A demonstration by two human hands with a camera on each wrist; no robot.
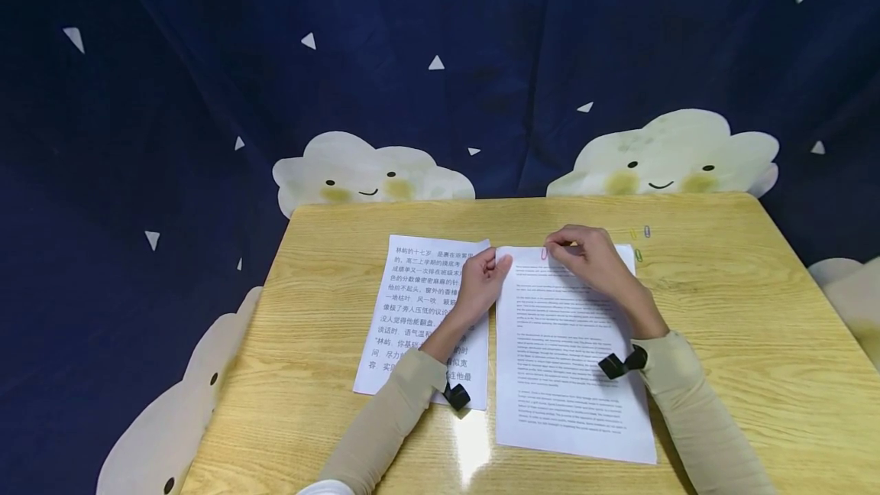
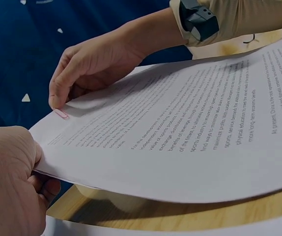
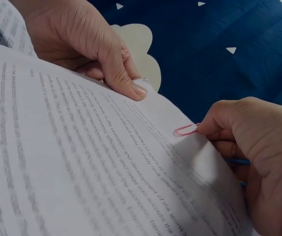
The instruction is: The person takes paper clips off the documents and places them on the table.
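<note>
A printed sheaf of paper [image 1: 571, 373] with small English text lies on the right, its top edge raised off the table. My left hand [image 1: 484, 281] pinches its top left corner, thumb on the printed face and fingers curled beneath. At the top edge, my right hand [image 1: 594, 258] pinches a pink paper clip [image 3: 186, 130] between thumb and forefinger. In the right wrist view the clip's looped end lies over the printed face, and its other end is hidden by the fingertips.
Left of it lies another sheet [image 1: 385, 327] with large Chinese characters, partly under my left forearm. Yellow [image 1: 633, 234], blue [image 1: 647, 231] and green [image 1: 638, 256] paper clips rest near the sheaf's top right corner. Behind the wooden table [image 1: 742, 312] hangs a dark blue curtain [image 1: 385, 82].
</note>
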